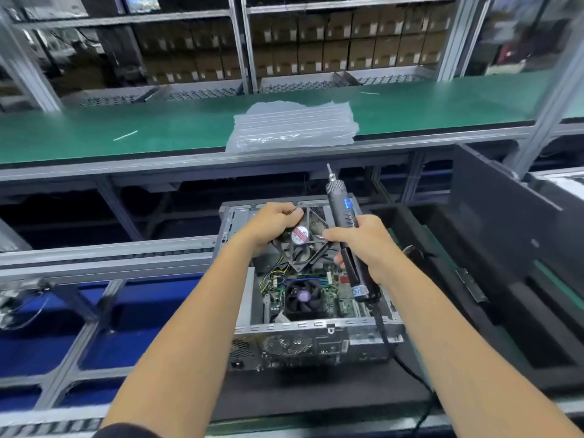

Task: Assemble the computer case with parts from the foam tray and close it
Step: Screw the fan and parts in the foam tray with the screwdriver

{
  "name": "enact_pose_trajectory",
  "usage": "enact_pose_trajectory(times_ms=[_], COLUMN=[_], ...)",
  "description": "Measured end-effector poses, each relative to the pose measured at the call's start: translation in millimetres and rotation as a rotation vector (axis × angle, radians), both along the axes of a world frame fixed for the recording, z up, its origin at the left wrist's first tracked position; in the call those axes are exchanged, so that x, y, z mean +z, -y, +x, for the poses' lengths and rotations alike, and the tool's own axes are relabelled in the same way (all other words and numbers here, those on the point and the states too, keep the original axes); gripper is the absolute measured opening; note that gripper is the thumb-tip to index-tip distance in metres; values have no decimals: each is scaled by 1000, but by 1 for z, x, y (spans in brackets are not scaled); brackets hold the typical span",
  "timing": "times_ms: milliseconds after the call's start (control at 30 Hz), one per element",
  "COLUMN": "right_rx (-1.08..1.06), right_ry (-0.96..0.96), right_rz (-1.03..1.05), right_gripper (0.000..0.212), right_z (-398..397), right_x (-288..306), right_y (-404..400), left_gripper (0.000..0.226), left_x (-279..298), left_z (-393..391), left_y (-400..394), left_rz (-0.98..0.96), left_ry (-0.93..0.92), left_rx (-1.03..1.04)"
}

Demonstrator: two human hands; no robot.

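A long workbench topped with a green mat [126,128] is seen running across the scene, edged in grey metal. On it a clear plastic air-cushion wrap [294,128] is laid, with a thin white strip [125,135] lying well to its left. Behind the bench, metal shelving [243,42] is stacked with rows of brown cardboard boxes [347,42] (their labels too blurred to read). Below and to the left, blue panels [41,336] are framed by grey aluminium rails [104,251].
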State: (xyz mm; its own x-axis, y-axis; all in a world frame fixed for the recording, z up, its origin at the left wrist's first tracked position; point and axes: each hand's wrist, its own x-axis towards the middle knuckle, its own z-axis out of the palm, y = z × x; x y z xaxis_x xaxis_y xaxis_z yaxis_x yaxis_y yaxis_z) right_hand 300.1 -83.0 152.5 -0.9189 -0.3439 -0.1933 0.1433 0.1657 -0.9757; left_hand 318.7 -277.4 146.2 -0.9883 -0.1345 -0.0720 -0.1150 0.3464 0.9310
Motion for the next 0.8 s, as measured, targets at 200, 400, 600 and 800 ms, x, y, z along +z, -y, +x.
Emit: enact_pose_trajectory(times_ms=[200,400,600,800], right_rx=[-72,-154,-219,-179], right_ry=[211,313,328,338], right_rz=[-25,-76,-148,-133], right_gripper=[18,16,30,28], right_z=[16,19,19,15], right_x=[-14,-30,-38,-42], right_y=[6,2,4,7], left_gripper=[19,34,32,18], left_x=[-10,-29,-28,-30], left_z=[13,12,17,25], left_y=[27,34,24,16], left_rz=[320,114,53,260], left_ry=[41,-28,50,206], left_rx=[-9,431,515,154])
